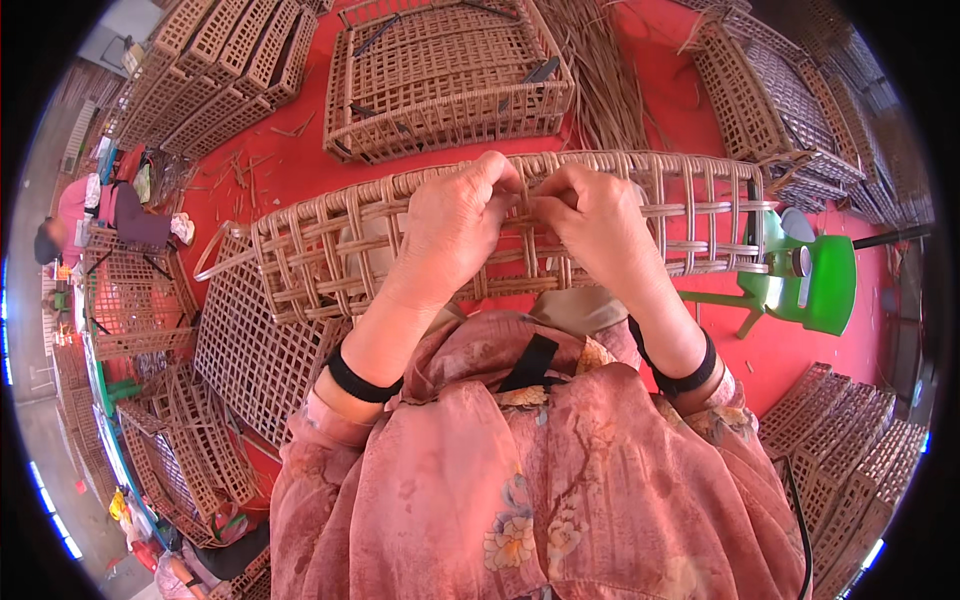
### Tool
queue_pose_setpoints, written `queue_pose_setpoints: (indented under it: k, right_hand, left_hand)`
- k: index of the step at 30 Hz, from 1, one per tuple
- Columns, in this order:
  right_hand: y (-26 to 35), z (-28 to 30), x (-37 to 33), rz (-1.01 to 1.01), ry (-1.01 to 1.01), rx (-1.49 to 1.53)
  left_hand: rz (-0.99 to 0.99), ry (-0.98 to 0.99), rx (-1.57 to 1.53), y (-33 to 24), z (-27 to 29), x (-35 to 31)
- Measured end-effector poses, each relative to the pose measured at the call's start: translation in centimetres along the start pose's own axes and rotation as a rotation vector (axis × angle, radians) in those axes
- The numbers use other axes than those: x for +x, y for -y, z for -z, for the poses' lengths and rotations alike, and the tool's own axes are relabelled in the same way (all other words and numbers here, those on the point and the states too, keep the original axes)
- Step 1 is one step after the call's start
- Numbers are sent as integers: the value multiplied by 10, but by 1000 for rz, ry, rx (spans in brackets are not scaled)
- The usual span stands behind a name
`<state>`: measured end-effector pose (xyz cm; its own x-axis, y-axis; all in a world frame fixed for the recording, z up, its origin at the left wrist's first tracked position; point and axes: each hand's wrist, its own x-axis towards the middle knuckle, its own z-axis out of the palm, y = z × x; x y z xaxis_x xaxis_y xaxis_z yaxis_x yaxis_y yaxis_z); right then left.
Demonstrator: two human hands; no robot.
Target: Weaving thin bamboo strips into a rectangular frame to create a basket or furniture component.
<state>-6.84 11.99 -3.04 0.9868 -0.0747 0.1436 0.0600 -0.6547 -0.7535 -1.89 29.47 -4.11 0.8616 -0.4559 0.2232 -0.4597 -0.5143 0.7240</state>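
Observation:
A brown woven cane basket (380, 187) stretches across in front of me, its long latticed side under my hands and its wrapped rim at the far edge. My left hand (455, 225) is closed near the middle of the rim, thumb and fingers pinched together at a flat cane strand (527, 238). Close beside it, my right hand (595, 218) pinches at the same spot from the other side, with bent fingers. The fingertips almost meet and hide the strand's upper part. Both wrists wear black bands.
Another woven basket (450, 75) lies ahead on the red floor, beside loose cane strips (598, 80). A green plastic chair (825, 285) stands at the right. Stacked baskets (850, 430) line both sides. At the far left sits another person (130, 215).

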Motion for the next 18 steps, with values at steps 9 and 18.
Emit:
queue_pose_setpoints:
  k: [9, 18]
  right_hand:
    - [13, 8, -3, 156, 79, -496]
    - [15, -1, 7, 312, 164, -739]
  left_hand:
    - [99, -70, -165, 5, -2, -10]
    - [37, -54, -157, 10, -2, -14]
